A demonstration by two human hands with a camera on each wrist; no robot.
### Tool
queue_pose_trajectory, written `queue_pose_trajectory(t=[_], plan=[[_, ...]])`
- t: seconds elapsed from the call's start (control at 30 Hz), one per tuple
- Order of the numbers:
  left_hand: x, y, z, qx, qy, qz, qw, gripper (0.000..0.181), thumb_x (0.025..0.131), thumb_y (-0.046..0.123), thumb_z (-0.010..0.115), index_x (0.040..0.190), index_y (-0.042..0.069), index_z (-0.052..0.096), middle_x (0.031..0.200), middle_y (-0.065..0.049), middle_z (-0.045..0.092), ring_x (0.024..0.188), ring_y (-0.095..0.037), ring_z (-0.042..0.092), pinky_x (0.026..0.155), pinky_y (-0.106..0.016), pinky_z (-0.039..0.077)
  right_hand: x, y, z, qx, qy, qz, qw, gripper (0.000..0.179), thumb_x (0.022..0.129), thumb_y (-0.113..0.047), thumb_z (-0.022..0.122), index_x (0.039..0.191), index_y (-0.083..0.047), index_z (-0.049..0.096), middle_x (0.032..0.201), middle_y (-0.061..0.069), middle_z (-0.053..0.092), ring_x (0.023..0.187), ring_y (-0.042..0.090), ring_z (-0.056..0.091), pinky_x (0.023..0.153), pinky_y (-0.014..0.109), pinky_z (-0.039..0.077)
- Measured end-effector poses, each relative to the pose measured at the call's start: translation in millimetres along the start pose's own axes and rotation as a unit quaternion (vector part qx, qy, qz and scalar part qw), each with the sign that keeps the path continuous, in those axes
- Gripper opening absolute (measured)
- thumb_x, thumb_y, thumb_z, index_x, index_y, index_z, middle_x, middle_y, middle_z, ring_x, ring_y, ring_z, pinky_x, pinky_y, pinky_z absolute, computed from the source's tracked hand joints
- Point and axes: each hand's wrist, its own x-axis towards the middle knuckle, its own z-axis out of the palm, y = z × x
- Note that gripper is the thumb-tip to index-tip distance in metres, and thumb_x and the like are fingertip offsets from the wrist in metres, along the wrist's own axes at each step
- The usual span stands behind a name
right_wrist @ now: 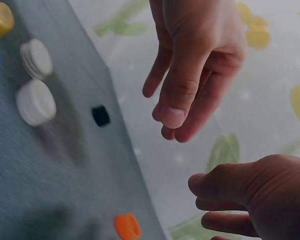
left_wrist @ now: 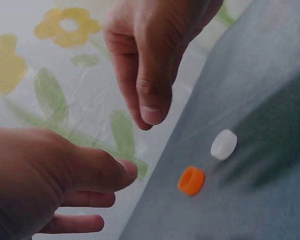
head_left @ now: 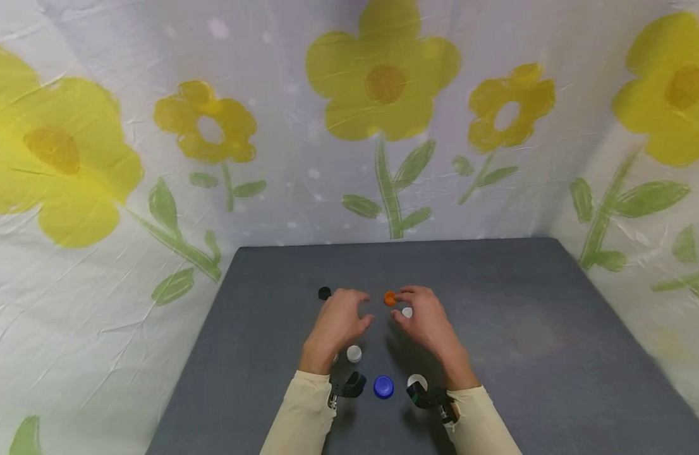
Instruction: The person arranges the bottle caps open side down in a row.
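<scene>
Over the grey table my left hand and right hand hover apart, thumbs facing each other and fingers loosely bent. Neither holds anything. Just beyond the right fingertips lies an orange bottle cap, with a white cap beside it, partly covered by that hand in the head view. Close to the left knuckles sits a black cap. Behind the left wrist rests another white cap. The left wrist view shows my left hand below the right hand, above the table surface.
Between the forearms lies a blue cap, and a white cap is partly hidden by the right wrist camera. A yellow cap shows in the right wrist view. Flower-printed cloth surrounds the table.
</scene>
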Motion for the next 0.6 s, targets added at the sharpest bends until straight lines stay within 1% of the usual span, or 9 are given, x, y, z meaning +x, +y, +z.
queue_pose_trajectory(t=[0.1, 0.3, 0.4, 0.6], plan=[[10.8, 8.3, 2.8, -0.002, -0.012, 0.008, 0.9999, 0.038, 0.089, 0.030, 0.077, 0.122, 0.013, 0.072, 0.119, -0.005, 0.073, 0.109, -0.026, 0.068, 0.091, -0.044, 0.055, 1.5, 7, -7, 0.003, 0.002, 0.015, 0.9999, 0.030, 0.086, -0.020, 0.079, 0.110, -0.003, 0.076, 0.126, 0.017, 0.067, 0.121, 0.040, 0.058, 0.101, 0.056, 0.046], [27.8, 22.4, 16.8, -0.009, -0.031, 0.027, 0.9991, 0.035, 0.090, 0.031, 0.076, 0.120, 0.014, 0.073, 0.115, -0.004, 0.074, 0.099, -0.021, 0.071, 0.083, -0.039, 0.058, 2.6, 20, -11, -0.003, -0.014, 0.053, 0.9985, 0.032, 0.088, -0.021, 0.077, 0.115, -0.004, 0.074, 0.131, 0.016, 0.065, 0.125, 0.040, 0.056, 0.102, 0.056, 0.046], [33.7, 26.4, 24.8, -0.010, -0.038, 0.032, 0.9987, 0.032, 0.090, 0.030, 0.077, 0.117, 0.014, 0.074, 0.112, -0.003, 0.075, 0.097, -0.020, 0.071, 0.082, -0.039, 0.058, 3.7, 27, -10, -0.011, -0.017, 0.060, 0.9980, 0.033, 0.088, -0.021, 0.077, 0.115, -0.003, 0.074, 0.131, 0.016, 0.065, 0.125, 0.041, 0.056, 0.102, 0.056, 0.046], [44.6, 29.7, 44.2, 0.012, -0.056, 0.037, 0.9977, 0.032, 0.089, 0.032, 0.077, 0.114, 0.013, 0.075, 0.107, -0.002, 0.075, 0.097, -0.021, 0.070, 0.079, -0.039, 0.058, 5.5, 39, -9, -0.013, -0.027, 0.071, 0.9970, 0.032, 0.087, -0.018, 0.076, 0.114, -0.002, 0.074, 0.129, 0.019, 0.065, 0.123, 0.042, 0.057, 0.103, 0.056, 0.045]])
